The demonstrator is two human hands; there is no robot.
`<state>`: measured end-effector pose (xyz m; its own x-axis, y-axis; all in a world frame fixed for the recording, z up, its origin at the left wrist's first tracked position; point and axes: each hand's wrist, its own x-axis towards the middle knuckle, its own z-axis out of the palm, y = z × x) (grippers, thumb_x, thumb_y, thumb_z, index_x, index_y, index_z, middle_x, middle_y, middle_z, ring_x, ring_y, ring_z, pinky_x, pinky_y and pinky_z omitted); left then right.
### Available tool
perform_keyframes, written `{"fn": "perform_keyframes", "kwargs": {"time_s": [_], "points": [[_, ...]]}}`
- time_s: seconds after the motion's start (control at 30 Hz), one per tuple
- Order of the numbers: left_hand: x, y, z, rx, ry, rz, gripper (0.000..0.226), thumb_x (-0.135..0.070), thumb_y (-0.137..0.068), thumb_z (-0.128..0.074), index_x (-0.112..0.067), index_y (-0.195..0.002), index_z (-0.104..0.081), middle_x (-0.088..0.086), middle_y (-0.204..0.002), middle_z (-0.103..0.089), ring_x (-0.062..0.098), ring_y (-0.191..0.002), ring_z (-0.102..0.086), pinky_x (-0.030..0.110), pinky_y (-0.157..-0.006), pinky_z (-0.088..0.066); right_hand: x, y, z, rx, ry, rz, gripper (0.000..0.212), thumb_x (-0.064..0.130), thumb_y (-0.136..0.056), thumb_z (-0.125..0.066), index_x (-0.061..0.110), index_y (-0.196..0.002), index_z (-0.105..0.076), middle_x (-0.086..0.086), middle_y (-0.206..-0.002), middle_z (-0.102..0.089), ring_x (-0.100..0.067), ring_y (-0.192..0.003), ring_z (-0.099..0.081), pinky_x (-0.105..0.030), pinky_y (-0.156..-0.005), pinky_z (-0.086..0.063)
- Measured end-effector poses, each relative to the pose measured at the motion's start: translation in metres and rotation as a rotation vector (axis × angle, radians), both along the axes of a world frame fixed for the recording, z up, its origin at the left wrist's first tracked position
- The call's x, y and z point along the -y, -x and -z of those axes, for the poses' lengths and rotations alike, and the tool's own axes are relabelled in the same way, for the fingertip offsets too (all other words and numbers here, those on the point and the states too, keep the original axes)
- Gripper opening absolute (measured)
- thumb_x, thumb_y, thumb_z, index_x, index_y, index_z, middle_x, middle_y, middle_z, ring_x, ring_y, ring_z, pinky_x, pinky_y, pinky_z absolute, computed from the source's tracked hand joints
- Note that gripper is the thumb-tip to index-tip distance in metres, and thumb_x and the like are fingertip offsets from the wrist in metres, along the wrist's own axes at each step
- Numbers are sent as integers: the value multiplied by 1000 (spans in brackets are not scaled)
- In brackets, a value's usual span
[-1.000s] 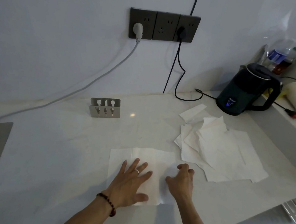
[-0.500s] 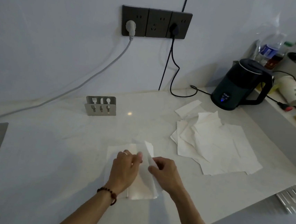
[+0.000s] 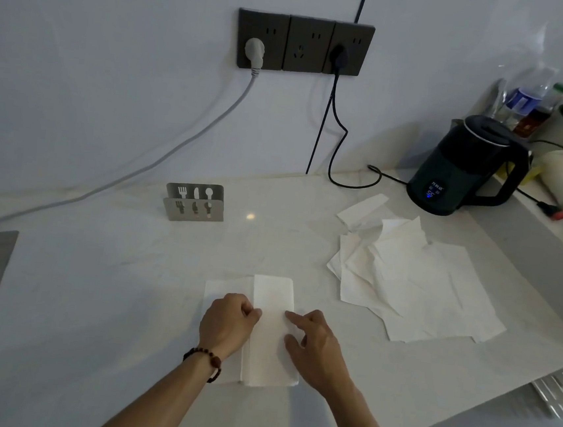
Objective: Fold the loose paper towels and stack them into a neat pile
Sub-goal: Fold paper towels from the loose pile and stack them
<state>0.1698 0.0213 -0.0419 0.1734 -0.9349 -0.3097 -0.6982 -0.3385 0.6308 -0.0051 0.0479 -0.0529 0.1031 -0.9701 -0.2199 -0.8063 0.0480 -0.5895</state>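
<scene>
A folded paper towel [image 3: 270,332] is pinched at its left edge by the curled left hand [image 3: 228,325] and pressed flat on the desk [image 3: 94,281] by the right hand [image 3: 312,347], its grip relaxed and extended. The loose paper towels [image 3: 414,281] are left heaped to the right, near the kettle [image 3: 467,165].

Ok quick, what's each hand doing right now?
Left hand: fingers curled, pinching the left edge of the folded paper towel.
Right hand: fingers fairly straight, pressing on the towel's right side, gripping nothing.

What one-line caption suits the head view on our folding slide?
Both hands, left and right, fold a towel on the counter; loose towels lie to its right.
</scene>
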Motion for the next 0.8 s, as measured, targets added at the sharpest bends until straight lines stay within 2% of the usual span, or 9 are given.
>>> {"fn": "perform_keyframes", "kwargs": {"time_s": [0.1,0.17,0.23,0.3,0.37,0.43,0.57,0.7,0.8], "points": [[0,-1,3,40,37,14,19,-37,-90,-62,-20,-83,-63,-11,-77,-63,7,-71,-59,24,-60,-49,-1,0,7,-35,-13,-34,46,33,-93,-53,31,-139,-48,9,-112,-44,-12,-88,-55,-22,-83,-49],[-3,-2,6,151,143,69,17,-38,-91,-60,-21,-91,-60,-12,-91,-59,10,-86,-57,24,-68,-49,-1,-1,9,-37,-16,-44,46,34,-94,-52,31,-139,-48,9,-113,-44,-12,-90,-55,-22,-83,-48],[-7,-4,10,307,304,253,19,-34,-92,-60,-22,-105,-62,-7,-109,-58,14,-107,-54,25,-83,-48,1,-1,12,-38,-23,-51,45,35,-95,-51,30,-139,-48,8,-114,-46,-13,-95,-57,-22,-87,-48],[-9,-5,16,389,403,522,31,-32,-91,-61,-20,-119,-64,1,-129,-59,24,-130,-48,37,-105,-40,3,-1,13,-33,-33,-46,44,34,-95,-51,30,-139,-50,7,-116,-47,-14,-99,-58,-23,-90,-49],[-10,-6,14,418,286,712,49,-38,-96,-50,-19,-141,-46,4,-155,-35,24,-148,-19,46,-120,-13,5,0,13,-39,-25,-59,46,36,-93,-53,31,-138,-50,8,-117,-46,-13,-99,-57,-24,-89,-49],[-7,-9,10,425,101,773,64,-47,-98,-42,-22,-153,-20,-1,-163,-8,18,-150,4,47,-121,6,11,3,12,-68,-28,-104,53,40,-91,-55,33,-142,-44,8,-122,-43,-12,-103,-55,-24,-90,-49],[-1,-15,9,423,4,817,80,-56,-92,-49,-28,-155,-8,-5,-163,5,13,-149,11,47,-120,9,33,7,5,-167,-76,-156,59,44,-92,-52,37,-147,-31,4,-135,-35,-17,-116,-51,-29,-96,-46],[2,-15,10,406,86,775,79,-57,-90,-52,-27,-154,-16,-5,-163,-1,12,-149,6,40,-119,6,41,9,0,-150,-83,-118,53,41,-97,-47,33,-147,-33,4,-136,-38,-17,-113,-54,-26,-95,-45],[5,-5,17,387,262,710,56,-49,-91,-49,-21,-139,-49,4,-154,-36,18,-147,-21,32,-118,-9,33,18,-3,-68,-35,-19,42,36,-98,-47,29,-139,-46,4,-130,-48,-13,-107,-56,-16,-87,-42]]}}
